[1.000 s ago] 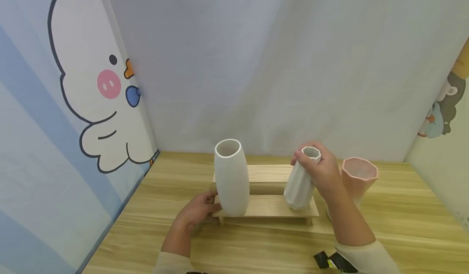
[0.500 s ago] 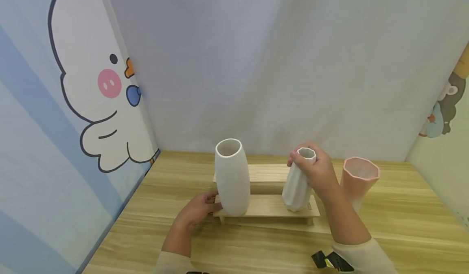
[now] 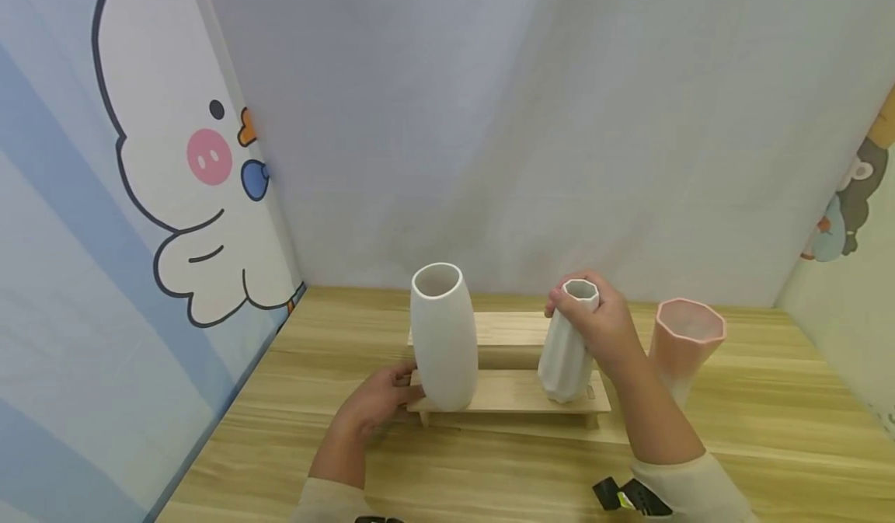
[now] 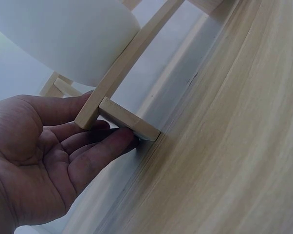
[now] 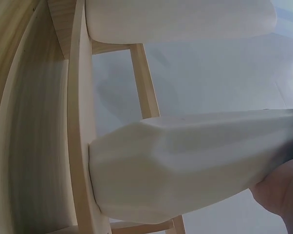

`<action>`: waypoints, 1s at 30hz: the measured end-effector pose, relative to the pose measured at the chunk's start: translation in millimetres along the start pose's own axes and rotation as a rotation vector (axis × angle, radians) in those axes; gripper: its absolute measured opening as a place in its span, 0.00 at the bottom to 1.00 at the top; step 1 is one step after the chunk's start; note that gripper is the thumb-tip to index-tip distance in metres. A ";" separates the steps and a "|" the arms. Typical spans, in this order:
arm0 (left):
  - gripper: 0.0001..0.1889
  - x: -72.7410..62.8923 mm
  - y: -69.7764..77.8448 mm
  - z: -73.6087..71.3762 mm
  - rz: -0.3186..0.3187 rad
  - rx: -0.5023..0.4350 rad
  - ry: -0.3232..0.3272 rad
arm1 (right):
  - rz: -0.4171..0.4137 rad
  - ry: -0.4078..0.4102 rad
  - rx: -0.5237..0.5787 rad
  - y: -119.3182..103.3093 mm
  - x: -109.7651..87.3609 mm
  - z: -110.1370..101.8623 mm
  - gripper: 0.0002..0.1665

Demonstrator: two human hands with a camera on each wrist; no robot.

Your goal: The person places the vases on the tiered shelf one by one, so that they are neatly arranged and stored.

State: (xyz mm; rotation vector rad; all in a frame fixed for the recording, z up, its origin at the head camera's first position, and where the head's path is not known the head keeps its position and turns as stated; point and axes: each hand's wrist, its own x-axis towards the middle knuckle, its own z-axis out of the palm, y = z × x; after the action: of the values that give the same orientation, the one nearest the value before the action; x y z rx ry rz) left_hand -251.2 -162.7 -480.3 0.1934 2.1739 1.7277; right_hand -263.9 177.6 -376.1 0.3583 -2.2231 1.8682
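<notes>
My right hand (image 3: 603,322) grips a white fluted vase (image 3: 565,364) around its neck. In the right wrist view the base of this fluted vase (image 5: 137,170) stands on the shelf board. A taller smooth white vase (image 3: 445,344) stands upright on the left end of the two-step wooden stand (image 3: 509,391). My left hand (image 3: 381,400) holds the left end of the stand's lower step. Up close, the left wrist view has the left hand (image 4: 44,156) with thumb by the board's end (image 4: 95,105) and fingers against the leg below.
Right of the stand, a pink-to-white vase (image 3: 685,344) stands partly behind my right forearm. A black strap (image 3: 632,496) is at my right sleeve. The wood-grain table (image 3: 517,476) ends at a pale curtain (image 3: 531,134) behind, with a printed cartoon panel (image 3: 210,228) to the left.
My right hand has shifted slightly left with the fluted vase, which now stands straighter on the lower step. The left hand and the tall white vase have stayed in place.
</notes>
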 end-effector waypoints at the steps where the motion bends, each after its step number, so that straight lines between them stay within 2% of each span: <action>1: 0.35 0.1 -0.1 0.0 0.002 0.000 -0.001 | 0.003 -0.001 0.002 0.3 0.0 0.0 0.16; 20: 0.35 0.5 -1.1 0.9 0.002 -0.001 0.008 | 0.003 0.030 0.037 1.5 -2.2 3.3 0.14; 30: 0.34 1.3 -1.5 0.3 0.003 -0.024 -0.011 | 0.007 0.051 0.042 4.4 -2.3 3.9 0.15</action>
State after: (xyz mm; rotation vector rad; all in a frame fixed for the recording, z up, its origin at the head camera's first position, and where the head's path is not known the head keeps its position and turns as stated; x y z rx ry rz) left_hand -252.2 -162.3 -482.1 0.1993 2.1449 1.7500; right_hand -263.2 174.6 -381.6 0.3076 -2.1579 1.9083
